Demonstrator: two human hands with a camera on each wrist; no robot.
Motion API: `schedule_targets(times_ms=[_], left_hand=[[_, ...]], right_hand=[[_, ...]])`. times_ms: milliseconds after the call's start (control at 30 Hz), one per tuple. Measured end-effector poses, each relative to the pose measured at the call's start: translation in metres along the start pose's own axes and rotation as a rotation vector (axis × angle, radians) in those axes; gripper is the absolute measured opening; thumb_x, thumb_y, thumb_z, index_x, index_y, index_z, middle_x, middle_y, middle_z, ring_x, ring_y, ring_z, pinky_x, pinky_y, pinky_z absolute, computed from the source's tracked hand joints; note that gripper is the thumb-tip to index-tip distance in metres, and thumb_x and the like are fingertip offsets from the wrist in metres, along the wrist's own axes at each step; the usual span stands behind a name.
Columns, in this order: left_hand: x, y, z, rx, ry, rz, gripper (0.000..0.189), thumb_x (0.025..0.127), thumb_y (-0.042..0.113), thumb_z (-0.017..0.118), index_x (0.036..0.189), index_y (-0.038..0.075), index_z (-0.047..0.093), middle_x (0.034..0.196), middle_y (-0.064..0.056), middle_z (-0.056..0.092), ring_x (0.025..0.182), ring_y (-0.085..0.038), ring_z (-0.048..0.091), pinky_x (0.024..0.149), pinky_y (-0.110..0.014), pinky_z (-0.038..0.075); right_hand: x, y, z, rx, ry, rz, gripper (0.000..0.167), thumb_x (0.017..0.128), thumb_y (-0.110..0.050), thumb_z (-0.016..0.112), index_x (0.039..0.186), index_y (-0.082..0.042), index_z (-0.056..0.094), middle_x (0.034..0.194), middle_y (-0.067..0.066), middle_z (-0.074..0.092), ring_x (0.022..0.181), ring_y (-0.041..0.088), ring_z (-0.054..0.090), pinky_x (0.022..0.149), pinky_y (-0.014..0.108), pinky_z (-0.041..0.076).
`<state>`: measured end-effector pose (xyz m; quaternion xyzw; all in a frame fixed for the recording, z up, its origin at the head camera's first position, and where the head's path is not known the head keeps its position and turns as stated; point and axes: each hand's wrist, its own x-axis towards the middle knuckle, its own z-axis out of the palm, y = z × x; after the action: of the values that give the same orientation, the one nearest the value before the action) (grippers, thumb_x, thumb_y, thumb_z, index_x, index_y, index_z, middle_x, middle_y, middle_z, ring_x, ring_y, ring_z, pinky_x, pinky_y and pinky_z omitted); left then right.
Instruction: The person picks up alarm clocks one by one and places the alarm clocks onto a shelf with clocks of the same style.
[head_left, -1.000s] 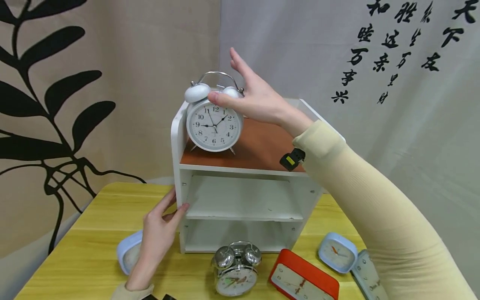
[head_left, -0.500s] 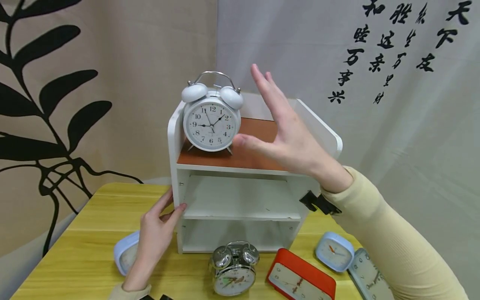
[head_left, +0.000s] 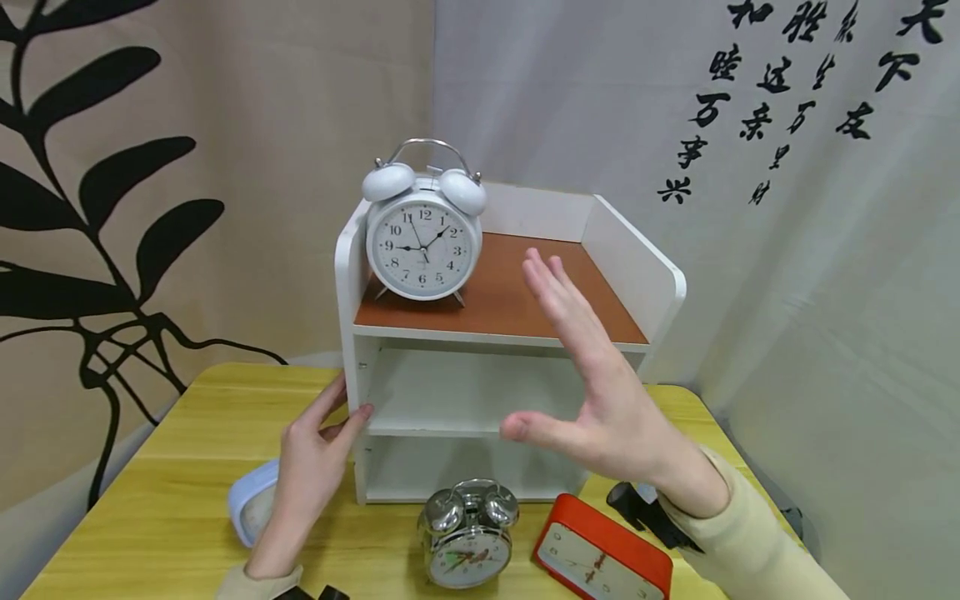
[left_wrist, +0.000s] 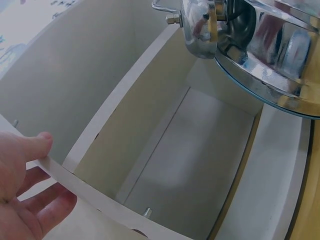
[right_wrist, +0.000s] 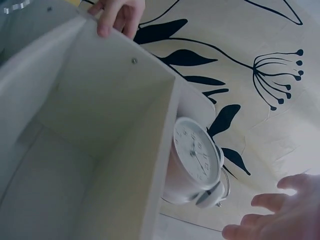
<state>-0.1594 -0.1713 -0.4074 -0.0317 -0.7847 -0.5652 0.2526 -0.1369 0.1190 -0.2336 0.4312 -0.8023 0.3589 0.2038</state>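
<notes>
A small white shelf unit [head_left: 465, 387] with a brown top stands on the wooden table. My left hand [head_left: 311, 471] grips its left side panel, thumb on the front edge and fingers behind; the left wrist view shows this hand [left_wrist: 25, 185] at the panel's edge. On the left of the brown top stands a white twin-bell alarm clock [head_left: 424, 250], upright on its little legs. My right hand [head_left: 607, 400] is held in front of the shelf's right half, fingers extended, thumb spread, nothing held. In the right wrist view, its fingers [right_wrist: 270, 202] appear apart from the white clock.
A silver twin-bell alarm clock [head_left: 468, 533] stands before the shelf. To its right lies a red rectangular clock [head_left: 600, 554]. A light blue clock [head_left: 253, 500] sits partly behind my left forearm. My right wrist and sleeve cover the clocks farther right. Printed curtains hang behind the table [head_left: 187, 467].
My right hand has drawn away from the white alarm clock, moving right and down. The clock stays on the shelf's top. My left hand keeps its grip on the side panel.
</notes>
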Motion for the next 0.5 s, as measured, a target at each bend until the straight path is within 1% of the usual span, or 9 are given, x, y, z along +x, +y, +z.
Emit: schedule_targets(times_ms=[100,200,333,433,500], left_hand=[[0.0,0.0,0.0,0.003,0.002,-0.013,0.054,0.101,0.013,0.071,0.153,0.007,0.054,0.14,-0.026,0.067,0.097,0.015,0.066,0.077,-0.005,0.058],[0.0,-0.001,0.0,0.005,0.003,-0.021,0.055,0.101,0.013,0.071,0.153,0.006,0.054,0.142,-0.025,0.066,0.098,0.015,0.065,0.077,-0.005,0.058],[0.0,-0.001,0.0,0.005,0.003,-0.02,0.055,0.101,0.011,0.071,0.153,0.006,0.053,0.144,-0.025,0.065,0.094,0.02,0.061,0.077,-0.004,0.058],[0.0,0.0,0.0,0.009,0.003,-0.017,0.055,0.101,0.012,0.071,0.153,0.007,0.054,0.143,-0.025,0.066,0.095,0.018,0.062,0.077,-0.005,0.058],[0.001,0.0,0.001,0.014,0.004,-0.015,0.054,0.101,0.012,0.071,0.152,0.008,0.055,0.143,-0.024,0.067,0.099,0.017,0.062,0.077,-0.004,0.058]], right_hand=[[-0.011,0.001,0.007,0.014,-0.011,-0.002,0.109,0.09,-0.077,0.059,0.17,-0.014,0.019,0.18,0.0,0.014,0.169,0.023,0.004,0.135,0.066,0.013],[-0.022,0.002,0.015,0.016,-0.015,0.008,0.108,0.091,-0.077,0.059,0.169,-0.013,0.021,0.18,0.003,0.015,0.169,0.026,0.005,0.136,0.063,0.013],[-0.039,0.008,0.026,0.028,-0.026,0.031,0.105,0.092,-0.072,0.065,0.168,-0.012,0.024,0.179,0.007,0.018,0.168,0.031,0.008,0.139,0.047,0.013],[-0.054,0.015,0.036,0.034,-0.038,0.049,0.104,0.092,-0.068,0.069,0.168,-0.012,0.025,0.178,0.009,0.02,0.168,0.03,0.009,0.138,0.033,0.012],[-0.063,0.019,0.043,0.034,-0.038,0.053,0.103,0.092,-0.066,0.07,0.167,-0.01,0.027,0.178,0.01,0.022,0.168,0.028,0.011,0.137,0.029,0.013]])
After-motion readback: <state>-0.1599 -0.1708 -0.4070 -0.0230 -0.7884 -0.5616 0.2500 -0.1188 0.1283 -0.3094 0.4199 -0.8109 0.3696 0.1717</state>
